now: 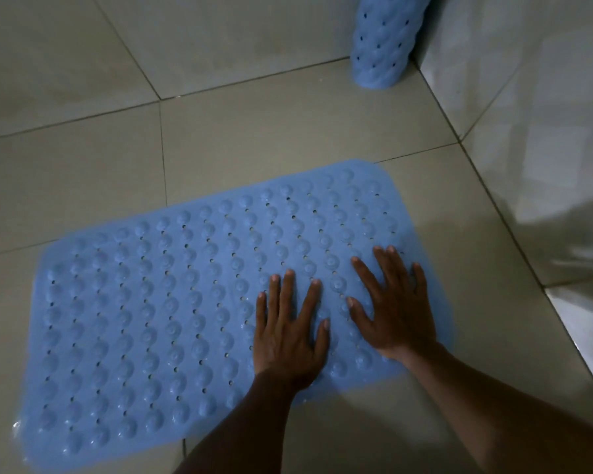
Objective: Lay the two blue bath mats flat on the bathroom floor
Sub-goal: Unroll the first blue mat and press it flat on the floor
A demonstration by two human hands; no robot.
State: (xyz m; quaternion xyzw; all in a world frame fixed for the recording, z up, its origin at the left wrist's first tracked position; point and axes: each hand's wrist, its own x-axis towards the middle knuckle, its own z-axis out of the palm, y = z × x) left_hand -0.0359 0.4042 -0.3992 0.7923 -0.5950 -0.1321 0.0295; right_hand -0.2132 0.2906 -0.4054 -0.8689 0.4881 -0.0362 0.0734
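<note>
Bare forearms come in from the near edge. The left hand (290,333) and right hand (394,309) are both spread, fingers straight, palms pressed on the right end of the flat blue rubber bath mat (151,302), which is bumpy and has drain holes. It lies flat on the grey tiled floor (254,124), long axis near-left to far-right. The second blue mat, a rolled tube (380,39), stands on end in the far corner by the white tiled wall (528,97), well apart, ahead and right of the hands. The right hand is nearer and probably best placed to fetch it.
</note>
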